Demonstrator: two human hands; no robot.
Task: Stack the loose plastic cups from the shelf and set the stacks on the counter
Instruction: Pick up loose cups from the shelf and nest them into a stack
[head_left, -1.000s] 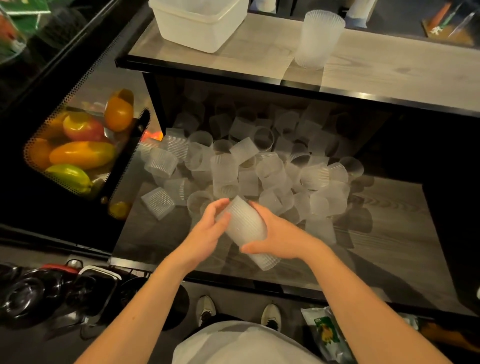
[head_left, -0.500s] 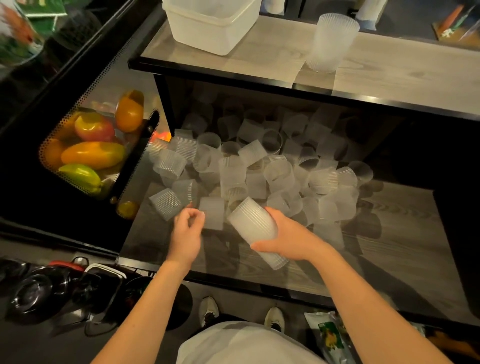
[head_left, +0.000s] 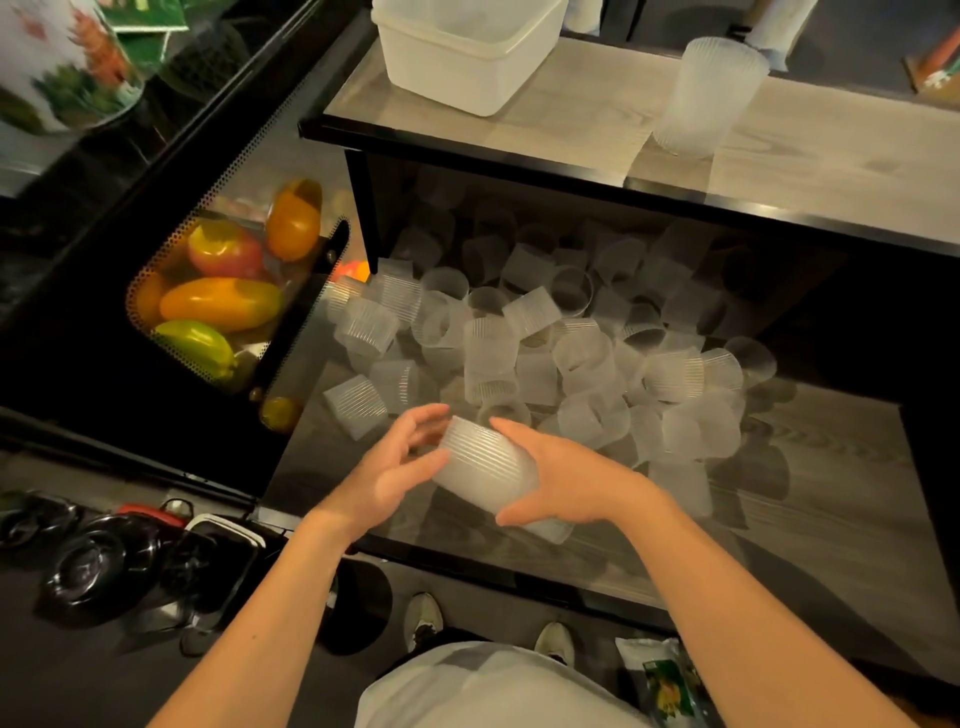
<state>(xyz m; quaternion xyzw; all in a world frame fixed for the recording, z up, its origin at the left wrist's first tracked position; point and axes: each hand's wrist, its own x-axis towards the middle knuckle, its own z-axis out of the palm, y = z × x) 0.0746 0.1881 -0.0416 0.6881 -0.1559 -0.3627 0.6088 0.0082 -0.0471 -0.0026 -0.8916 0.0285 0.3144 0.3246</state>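
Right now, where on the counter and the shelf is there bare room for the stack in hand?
Counter: bare wood right of the standing stack, and between it and the white tub. Shelf: bare right of the loose cups; crowded left and back.

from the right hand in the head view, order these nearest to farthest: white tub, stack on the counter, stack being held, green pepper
1. Held stack, gripped in the right hand.
2. Green pepper, in the basket to the left.
3. Stack on the counter, upper right.
4. White tub, on the counter, top centre; close to the counter stack's distance.
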